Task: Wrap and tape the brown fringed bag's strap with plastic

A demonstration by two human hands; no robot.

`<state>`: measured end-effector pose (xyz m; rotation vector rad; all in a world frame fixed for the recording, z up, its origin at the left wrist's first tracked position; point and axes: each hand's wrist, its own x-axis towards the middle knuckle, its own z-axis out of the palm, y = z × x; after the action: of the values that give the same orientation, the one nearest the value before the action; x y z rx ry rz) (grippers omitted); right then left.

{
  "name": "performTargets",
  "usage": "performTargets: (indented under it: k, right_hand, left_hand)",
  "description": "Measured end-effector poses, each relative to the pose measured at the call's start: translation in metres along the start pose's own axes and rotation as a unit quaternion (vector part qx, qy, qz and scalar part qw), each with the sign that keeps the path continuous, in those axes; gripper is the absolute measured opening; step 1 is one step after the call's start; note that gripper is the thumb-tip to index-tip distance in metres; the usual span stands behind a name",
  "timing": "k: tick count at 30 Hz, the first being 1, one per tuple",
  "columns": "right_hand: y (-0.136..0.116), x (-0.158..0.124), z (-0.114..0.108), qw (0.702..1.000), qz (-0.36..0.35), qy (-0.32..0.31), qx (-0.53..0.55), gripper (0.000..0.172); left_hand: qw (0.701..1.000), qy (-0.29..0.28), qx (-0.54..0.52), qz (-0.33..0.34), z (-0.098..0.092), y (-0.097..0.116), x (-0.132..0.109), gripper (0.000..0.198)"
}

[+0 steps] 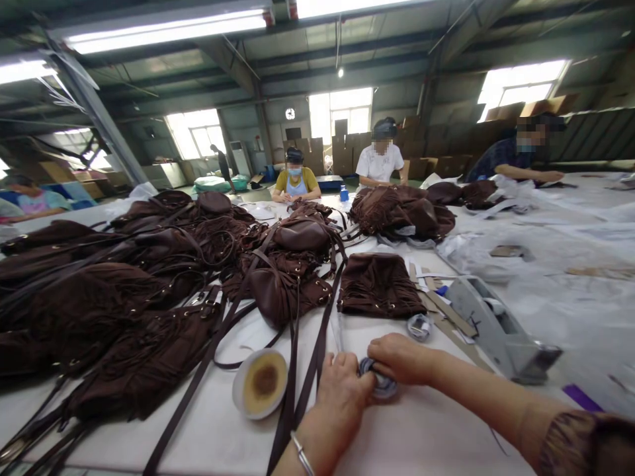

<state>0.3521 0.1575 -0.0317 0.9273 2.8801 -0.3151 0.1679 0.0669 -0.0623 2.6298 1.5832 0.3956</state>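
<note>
Both hands meet over the white table [421, 436], close to its near side. Between them is a small grey-blue coiled bundle [384, 387] that looks wrapped in clear plastic; its exact kind is unclear. My left hand [342, 390] is closed at the bundle's left side, thumb against it. My right hand [401, 357] pinches its upper edge from the right. A similar small plastic-wrapped bundle [420, 327] lies just beyond, beside a flat dark brown fringed bag [381, 284]. Left of my left hand stands a white bowl [239, 390] with something yellow and brown in it.
Dark brown bags [99, 304] with long straps are heaped on the left and centre. A grey tape dispenser [491, 324] stands right of my right forearm, near cardboard strips and clear plastic sheeting [560, 277]. Co-workers [381, 158] sit along the table's far side.
</note>
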Motion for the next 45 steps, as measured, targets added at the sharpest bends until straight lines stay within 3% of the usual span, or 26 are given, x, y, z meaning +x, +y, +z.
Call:
performTargets:
  k: [4, 9, 12, 17, 20, 27, 32, 35, 40, 45]
  right_hand:
    - [0.009, 0.019, -0.002, 0.997, -0.079, 0.006, -0.021, 0.015]
    - [0.011, 0.036, -0.003, 0.995, -0.099, 0.002, -0.025, 0.017]
    - [0.007, 0.038, -0.003, 0.999, -0.028, 0.012, 0.012, 0.017]
    - [-0.004, 0.034, 0.011, 0.979, 0.18, 0.063, 0.072, 0.02]
    - [-0.007, 0.034, 0.016, 0.972, 0.204, 0.074, 0.084, 0.022]
    - [-0.01, 0.02, 0.006, 0.98, 0.17, 0.064, 0.086, 0.022]
    - [-0.029, -0.03, 0.015, 0.988, 0.121, 0.055, 0.082, 0.019]
    - [-0.034, -0.06, 0.022, 0.992, 0.089, 0.05, 0.074, 0.017]
    - [-0.032, -0.079, 0.027, 0.998, 0.011, 0.062, 0.031, 0.016]
    - [-0.027, -0.079, 0.029, 0.996, -0.026, 0.078, 0.017, 0.019]
  left_hand:
    - [1.0, -0.012, -0.017, -0.007, 0.006, -0.02, 0.004, 0.018]
    - [0.999, 0.006, -0.034, -0.02, 0.022, -0.031, 0.009, 0.025]
    - [0.999, 0.004, -0.024, -0.036, 0.021, -0.033, 0.011, 0.025]
    - [0.997, 0.008, 0.019, -0.068, 0.016, -0.024, 0.013, 0.014]
    - [0.996, -0.002, 0.013, -0.088, 0.013, -0.018, 0.016, 0.011]
    - [0.995, 0.016, -0.003, -0.102, 0.004, 0.006, 0.012, 0.009]
    - [0.991, 0.042, -0.028, -0.123, 0.017, 0.054, -0.024, 0.005]
    - [0.991, 0.027, -0.056, -0.116, 0.019, 0.072, -0.039, 0.017]
    - [0.995, -0.046, -0.087, 0.022, -0.005, 0.064, -0.038, 0.031]
    - [0.988, -0.085, -0.114, 0.065, -0.023, 0.06, -0.027, 0.035]
